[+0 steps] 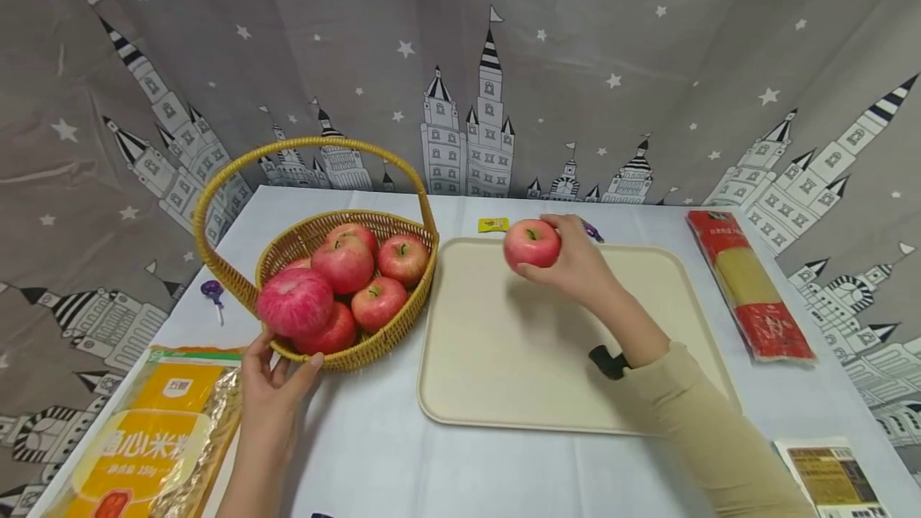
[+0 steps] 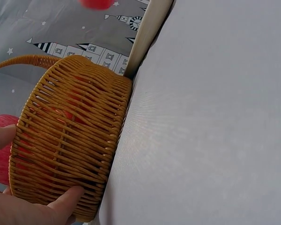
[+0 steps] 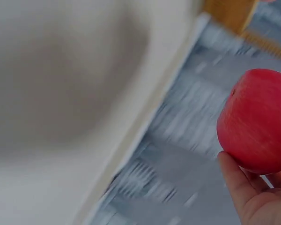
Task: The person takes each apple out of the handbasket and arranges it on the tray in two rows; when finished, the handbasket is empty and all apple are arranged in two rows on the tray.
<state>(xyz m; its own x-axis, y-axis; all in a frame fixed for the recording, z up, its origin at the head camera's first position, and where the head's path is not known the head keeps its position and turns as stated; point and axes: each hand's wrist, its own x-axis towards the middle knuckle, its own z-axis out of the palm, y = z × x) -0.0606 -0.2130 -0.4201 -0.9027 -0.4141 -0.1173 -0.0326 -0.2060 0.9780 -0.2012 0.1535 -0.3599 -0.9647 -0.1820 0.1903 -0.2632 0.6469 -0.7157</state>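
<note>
Apple in hand: red apple [image 1: 532, 244] held above the far edge of the cream tray [image 1: 504, 342], stem end up; whether it touches the tray cannot be told
Right hand: right hand [image 1: 576, 262] curls fingers and thumb round the apple from its right side; in the right wrist view the fingers [image 3: 239, 180] cup it from beneath
Left hand: left hand [image 1: 277, 390] rests against the near wall of the wicker basket [image 1: 360, 354], fingers fairly straight, thumb [image 2: 68, 201] pressed to the weave, gripping nothing
Basket: stands on the white tablecloth [image 1: 374, 454] just left of the tray, touching its edge, handle upright, piled with red apples [image 1: 345, 286]
Left of table: yellow packet [image 1: 144, 438] near the front corner; small purple thing [image 1: 213, 291] beside the basket
Right of table: red and yellow pack [image 1: 748, 286] lying lengthwise, well apart from the tray
</note>
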